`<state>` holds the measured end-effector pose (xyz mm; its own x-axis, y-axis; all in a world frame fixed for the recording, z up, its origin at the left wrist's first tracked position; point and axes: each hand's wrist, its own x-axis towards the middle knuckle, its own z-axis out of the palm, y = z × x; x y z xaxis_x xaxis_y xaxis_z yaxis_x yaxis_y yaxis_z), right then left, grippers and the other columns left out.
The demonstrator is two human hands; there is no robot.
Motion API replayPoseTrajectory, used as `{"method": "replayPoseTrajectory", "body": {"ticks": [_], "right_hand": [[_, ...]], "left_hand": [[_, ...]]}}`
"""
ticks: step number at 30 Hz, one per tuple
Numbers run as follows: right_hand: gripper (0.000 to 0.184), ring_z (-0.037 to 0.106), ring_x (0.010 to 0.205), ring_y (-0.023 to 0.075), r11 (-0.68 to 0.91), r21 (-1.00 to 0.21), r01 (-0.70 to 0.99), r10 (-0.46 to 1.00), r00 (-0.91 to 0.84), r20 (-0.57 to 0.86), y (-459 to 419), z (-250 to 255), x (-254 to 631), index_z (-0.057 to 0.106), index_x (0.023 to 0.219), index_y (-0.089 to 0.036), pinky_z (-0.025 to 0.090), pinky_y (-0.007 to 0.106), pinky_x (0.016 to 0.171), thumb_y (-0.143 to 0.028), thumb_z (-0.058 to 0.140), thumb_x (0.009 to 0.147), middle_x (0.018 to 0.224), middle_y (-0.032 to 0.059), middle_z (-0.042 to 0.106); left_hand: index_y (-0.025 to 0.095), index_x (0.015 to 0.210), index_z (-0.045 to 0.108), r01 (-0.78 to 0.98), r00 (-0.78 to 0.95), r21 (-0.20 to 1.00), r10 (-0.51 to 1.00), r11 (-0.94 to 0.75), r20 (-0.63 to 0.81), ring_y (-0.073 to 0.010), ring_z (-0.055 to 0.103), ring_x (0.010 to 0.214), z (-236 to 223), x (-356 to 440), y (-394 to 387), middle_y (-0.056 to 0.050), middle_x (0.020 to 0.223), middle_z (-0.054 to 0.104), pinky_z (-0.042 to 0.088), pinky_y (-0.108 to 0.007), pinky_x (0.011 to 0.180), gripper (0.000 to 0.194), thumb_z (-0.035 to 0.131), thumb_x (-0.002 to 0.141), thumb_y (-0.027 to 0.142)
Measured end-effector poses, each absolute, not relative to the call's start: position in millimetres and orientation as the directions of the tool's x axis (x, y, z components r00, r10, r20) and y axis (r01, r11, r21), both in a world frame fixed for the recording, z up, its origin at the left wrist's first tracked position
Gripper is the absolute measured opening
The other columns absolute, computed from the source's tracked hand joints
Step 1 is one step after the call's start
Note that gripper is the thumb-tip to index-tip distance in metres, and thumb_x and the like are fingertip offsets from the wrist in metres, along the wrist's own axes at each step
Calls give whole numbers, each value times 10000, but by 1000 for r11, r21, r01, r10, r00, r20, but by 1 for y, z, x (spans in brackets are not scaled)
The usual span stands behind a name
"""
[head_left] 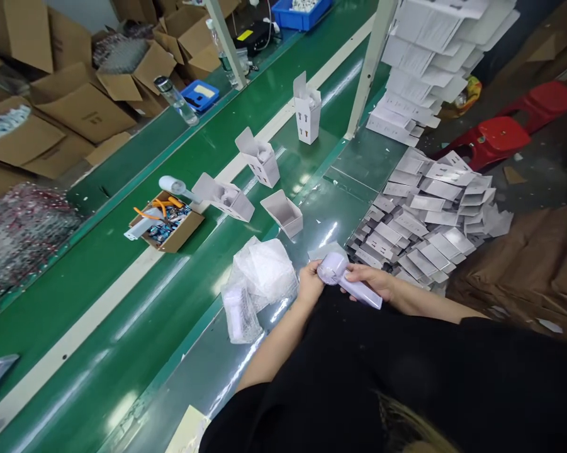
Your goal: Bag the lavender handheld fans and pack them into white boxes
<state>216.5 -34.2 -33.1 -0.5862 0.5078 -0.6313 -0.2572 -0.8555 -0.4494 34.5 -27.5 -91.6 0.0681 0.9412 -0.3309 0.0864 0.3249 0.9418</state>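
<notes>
A lavender fabric shaver with a round head and straight handle is held in front of my body. My left hand grips the edge of its round head. The fingers of my right hand wrap around the handle. A whitish translucent piece shows just behind the head. To the left of my hands lie bubble-wrap bags, and beside them a bubble-wrapped lavender item. Beyond these stands a white box with its flap up.
White boxes with contents stand open along the green conveyor. A carton holds batteries and orange-handled pliers. Stacked white boxes lie at right, near red stools. A metal post rises ahead.
</notes>
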Motion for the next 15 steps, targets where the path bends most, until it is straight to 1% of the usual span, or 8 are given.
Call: {"method": "replayPoseTrajectory", "body": {"ticks": [2, 4, 5, 7, 9, 10, 12, 15], "right_hand": [[441, 633, 694, 171, -845, -475, -245, 525, -546, -653, -33, -36, 215, 516, 1023, -194, 549, 264, 501, -195, 726, 636, 813, 29, 629], [402, 615, 674, 160, -840, -504, -201, 533, -485, -694, -32, -38, 216, 520, 959, -186, 551, 276, 503, -189, 739, 622, 788, 18, 615], [399, 605, 661, 152, -843, -510, -170, 527, -449, -721, -32, -39, 218, 514, 930, -183, 551, 281, 508, -182, 749, 607, 781, 10, 607], [416, 592, 653, 139, -846, -518, -125, 521, -398, -755, -33, -37, 218, 492, 903, -185, 552, 287, 525, -172, 761, 587, 795, -4, 598], [439, 588, 675, 135, -834, -542, -103, 535, -389, -750, -34, -34, 216, 467, 909, -193, 547, 283, 536, -173, 765, 586, 834, -10, 592], [449, 587, 689, 135, -825, -557, -97, 546, -395, -739, -34, -32, 214, 456, 915, -198, 542, 276, 536, -176, 765, 589, 857, -10, 589], [467, 582, 710, 133, -812, -578, -87, 558, -409, -722, -33, -29, 211, 438, 925, -205, 534, 265, 540, -180, 765, 593, 886, -12, 582], [512, 580, 742, 133, -789, -610, -75, 584, -402, -706, -34, -28, 206, 421, 966, -214, 523, 251, 556, -167, 762, 587, 934, -8, 581]], "left_hand": [[158, 812, 683, -37, 22, 902, 903, 430, -430, -138, 545, 612, -85, 34, -32, -18, 665, 625, 434, -260, 607, 237, 601, 727, 364], [156, 808, 675, -60, -39, 894, 893, 445, -447, -123, 512, 563, -79, 31, -36, -10, 631, 599, 419, -254, 574, 272, 571, 760, 402], [160, 807, 672, -16, -55, 915, 914, 402, -402, -125, 518, 584, -75, 30, -38, -11, 647, 596, 423, -257, 591, 271, 568, 773, 407], [174, 810, 670, 143, -62, 959, 969, 245, -239, -138, 542, 675, -67, 28, -40, -21, 712, 595, 436, -267, 662, 247, 558, 803, 394], [187, 812, 666, 287, -42, 955, 997, 79, -69, -150, 549, 748, -60, 27, -39, -31, 757, 587, 434, -274, 721, 228, 529, 837, 368], [190, 810, 661, 333, -29, 943, 999, 21, -12, -153, 548, 756, -57, 27, -37, -33, 755, 581, 432, -277, 730, 230, 510, 851, 358], [193, 795, 653, 380, -2, 924, 999, -34, 38, -158, 545, 760, -54, 29, -32, -33, 739, 574, 429, -280, 738, 230, 490, 863, 341], [186, 773, 641, 369, -41, 928, 999, 42, -28, -158, 546, 758, -53, 33, -26, -28, 742, 588, 426, -280, 738, 233, 484, 861, 334]]}}
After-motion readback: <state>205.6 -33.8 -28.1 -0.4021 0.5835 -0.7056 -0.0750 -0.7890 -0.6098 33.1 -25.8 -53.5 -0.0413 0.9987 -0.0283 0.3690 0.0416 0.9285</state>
